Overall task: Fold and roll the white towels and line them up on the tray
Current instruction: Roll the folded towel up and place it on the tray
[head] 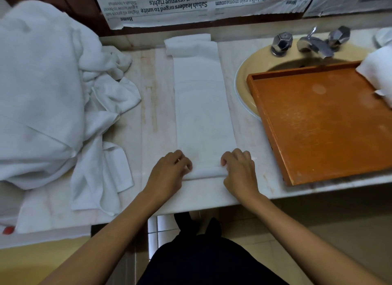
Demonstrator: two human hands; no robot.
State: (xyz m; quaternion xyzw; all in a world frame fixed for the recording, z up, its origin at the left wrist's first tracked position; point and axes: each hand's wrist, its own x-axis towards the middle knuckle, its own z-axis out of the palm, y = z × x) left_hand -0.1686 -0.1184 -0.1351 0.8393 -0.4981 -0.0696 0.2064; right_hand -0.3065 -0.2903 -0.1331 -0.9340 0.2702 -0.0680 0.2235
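We have the long folded towel point(203, 106) lying flat on the marble counter point(152, 93) just left of the orange tray point(318, 125). Its near end is turned up into a first small roll. Our left hand point(169, 170) and right hand point(239, 170) sit at that end, one at each edge, fingers curled over the roll and gripping it. One rolled towel point(377, 72) already rests at the tray's far right corner. The heap of unfolded towels point(42, 83) lies well left of the tray, beyond the strip.

The main risk from here is a crooked roll. If one hand pushes ahead of the other, the roll will likely cone out to one side and sit unevenly on the tray. A slack grip at this first turn would leave a loose core that sags. The strip's far end is doubled over and slightly wider, so it could form a lump or flap when we reach it. The tray also sits partly over the sink point(246, 89), so a heavy placement might rock it.
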